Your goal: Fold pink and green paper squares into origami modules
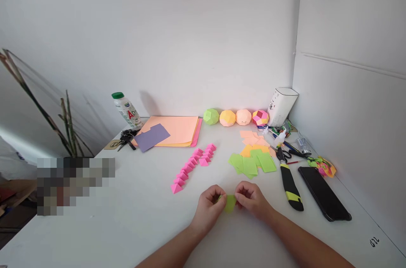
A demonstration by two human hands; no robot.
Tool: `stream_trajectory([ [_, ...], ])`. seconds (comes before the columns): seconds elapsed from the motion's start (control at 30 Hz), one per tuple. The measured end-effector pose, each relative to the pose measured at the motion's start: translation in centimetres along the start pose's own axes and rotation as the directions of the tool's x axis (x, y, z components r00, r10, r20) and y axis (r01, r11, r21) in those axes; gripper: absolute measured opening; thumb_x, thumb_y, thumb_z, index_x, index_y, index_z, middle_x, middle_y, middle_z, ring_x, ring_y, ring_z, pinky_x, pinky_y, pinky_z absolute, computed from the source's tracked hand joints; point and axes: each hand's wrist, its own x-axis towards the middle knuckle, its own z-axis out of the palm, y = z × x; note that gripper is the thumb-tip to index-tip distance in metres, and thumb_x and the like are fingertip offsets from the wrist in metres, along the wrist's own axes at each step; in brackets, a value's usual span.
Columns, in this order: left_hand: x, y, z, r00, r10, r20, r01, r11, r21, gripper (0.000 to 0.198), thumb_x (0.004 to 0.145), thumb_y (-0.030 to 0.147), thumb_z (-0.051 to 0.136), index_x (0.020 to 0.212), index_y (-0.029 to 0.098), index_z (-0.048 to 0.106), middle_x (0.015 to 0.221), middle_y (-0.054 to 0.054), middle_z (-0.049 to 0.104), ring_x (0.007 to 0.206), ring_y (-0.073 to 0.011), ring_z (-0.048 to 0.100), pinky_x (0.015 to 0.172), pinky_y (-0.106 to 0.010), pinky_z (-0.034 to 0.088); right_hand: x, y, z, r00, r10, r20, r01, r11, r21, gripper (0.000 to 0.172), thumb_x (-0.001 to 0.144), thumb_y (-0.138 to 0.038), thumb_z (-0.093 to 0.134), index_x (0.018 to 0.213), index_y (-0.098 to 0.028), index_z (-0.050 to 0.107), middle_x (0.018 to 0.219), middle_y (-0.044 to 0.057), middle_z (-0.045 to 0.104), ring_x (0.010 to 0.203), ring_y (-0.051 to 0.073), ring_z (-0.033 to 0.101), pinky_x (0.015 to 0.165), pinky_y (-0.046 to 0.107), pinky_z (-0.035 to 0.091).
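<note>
Between my two hands is a small green paper piece (230, 204), held just above the white table. My left hand (211, 204) pinches its left side between thumb and fingers. On the opposite side, my right hand (251, 200) grips the right edge the same way. Beyond my hands lie several loose green paper pieces (250, 164), overlapping orange-yellow pieces (248, 150) and peach pieces (252, 137). Two slanting rows of folded pink paper units (187, 168) rest to the left of them.
A utility knife (290, 187), scissors (283, 156) and black phone (325, 194) lie on the right. Paper balls (227, 118) line the wall near a white container (282, 107). Far left are peach sheets (177, 128), a purple card (152, 137), keys (127, 136) and a bottle (127, 111).
</note>
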Motion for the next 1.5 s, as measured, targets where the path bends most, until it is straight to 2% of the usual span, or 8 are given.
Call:
stream_trajectory([
  [0.23, 0.1, 0.2, -0.1, 0.999, -0.023, -0.027, 0.020, 0.993, -0.113, 0.021, 0.075, 0.034, 0.060, 0.066, 0.017, 0.051, 0.061, 0.003, 0.052, 0.056, -0.0102, 0.047, 0.052, -0.021, 0.038, 0.2, 0.0, -0.3, 0.999, 0.021, -0.041, -0.019, 0.998, 0.058, 0.022, 0.074, -0.035, 0.062, 0.066, -0.019, 0.048, 0.053, -0.004, 0.050, 0.046, 0.010, 0.049, 0.046, 0.023, 0.041],
  [0.4, 0.2, 0.0, 0.1, 1.000, -0.009, -0.022, 0.004, 0.975, -0.222, 0.026, 0.077, 0.042, 0.060, 0.074, 0.017, 0.052, 0.061, 0.003, 0.054, 0.055, -0.0108, 0.051, 0.053, -0.023, 0.043, 0.4, 0.4, -0.4, 0.998, 0.031, -0.055, -0.027, 0.997, 0.074, 0.025, 0.078, -0.042, 0.060, 0.077, -0.019, 0.050, 0.054, -0.004, 0.054, 0.045, 0.010, 0.051, 0.045, 0.022, 0.041],
  [0.67, 0.2, 0.4, -0.1, 0.999, -0.037, -0.035, 0.032, 0.988, -0.150, 0.035, 0.078, 0.049, 0.056, 0.084, 0.016, 0.066, 0.068, -0.002, 0.064, 0.060, -0.0154, 0.058, 0.058, -0.028, 0.049, 0.5, 1.1, -0.5, 0.997, 0.013, -0.075, -0.011, 1.000, 0.025, 0.026, 0.078, -0.042, 0.062, 0.085, -0.018, 0.056, 0.055, -0.003, 0.054, 0.048, 0.011, 0.054, 0.045, 0.022, 0.041],
  [0.8, 0.4, 0.3, -0.2, 0.998, -0.033, -0.059, 0.025, 0.992, -0.124, 0.032, 0.074, 0.044, 0.062, 0.081, 0.015, 0.072, 0.074, -0.005, 0.069, 0.068, -0.0183, 0.060, 0.065, -0.030, 0.049, 0.5, 1.1, -0.5, 0.997, 0.008, -0.077, -0.005, 0.999, 0.041, 0.028, 0.078, -0.040, 0.063, 0.093, -0.018, 0.057, 0.057, -0.005, 0.052, 0.047, 0.010, 0.053, 0.045, 0.022, 0.040],
  [1.0, 0.9, 0.0, -0.3, 0.986, -0.112, -0.125, 0.075, 0.961, -0.267, 0.025, 0.060, 0.036, 0.074, 0.077, 0.017, 0.073, 0.078, -0.006, 0.072, 0.075, -0.0209, 0.063, 0.071, -0.033, 0.049, 0.6, 1.3, -0.6, 0.998, 0.040, -0.049, -0.038, 0.998, 0.041, 0.031, 0.076, -0.040, 0.064, 0.096, -0.018, 0.057, 0.058, -0.005, 0.051, 0.046, 0.010, 0.053, 0.046, 0.022, 0.041],
  [1.2, 0.8, -0.1, -0.3, 0.995, -0.099, 0.006, 0.094, 0.925, -0.369, 0.027, 0.061, 0.026, 0.074, 0.086, 0.019, 0.069, 0.077, -0.002, 0.068, 0.070, -0.0163, 0.061, 0.066, -0.029, 0.048, 0.5, 1.2, -0.5, 0.997, 0.072, -0.005, -0.072, 0.995, 0.072, 0.032, 0.073, -0.040, 0.066, 0.096, -0.019, 0.058, 0.059, -0.005, 0.053, 0.048, 0.010, 0.051, 0.049, 0.024, 0.044],
  [1.3, 0.6, -0.1, -0.2, 0.993, -0.082, 0.085, 0.107, 0.930, -0.353, 0.029, 0.062, 0.024, 0.074, 0.090, 0.020, 0.067, 0.074, 0.000, 0.066, 0.067, -0.0141, 0.059, 0.063, -0.027, 0.047, 0.4, 1.1, -0.4, 0.997, 0.072, 0.016, -0.073, 0.993, 0.088, 0.030, 0.074, -0.039, 0.065, 0.096, -0.020, 0.059, 0.060, -0.004, 0.051, 0.052, 0.010, 0.050, 0.049, 0.023, 0.044],
  [1.5, 0.6, -0.3, 0.0, 0.988, -0.035, 0.151, 0.084, 0.939, -0.333, 0.026, 0.065, 0.024, 0.073, 0.090, 0.018, 0.067, 0.076, -0.001, 0.066, 0.069, -0.0142, 0.059, 0.064, -0.027, 0.045, 0.4, 0.8, -0.4, 0.997, 0.073, 0.010, -0.073, 0.992, 0.098, 0.027, 0.076, -0.042, 0.063, 0.089, -0.019, 0.059, 0.063, -0.003, 0.052, 0.053, 0.010, 0.047, 0.048, 0.022, 0.041],
])
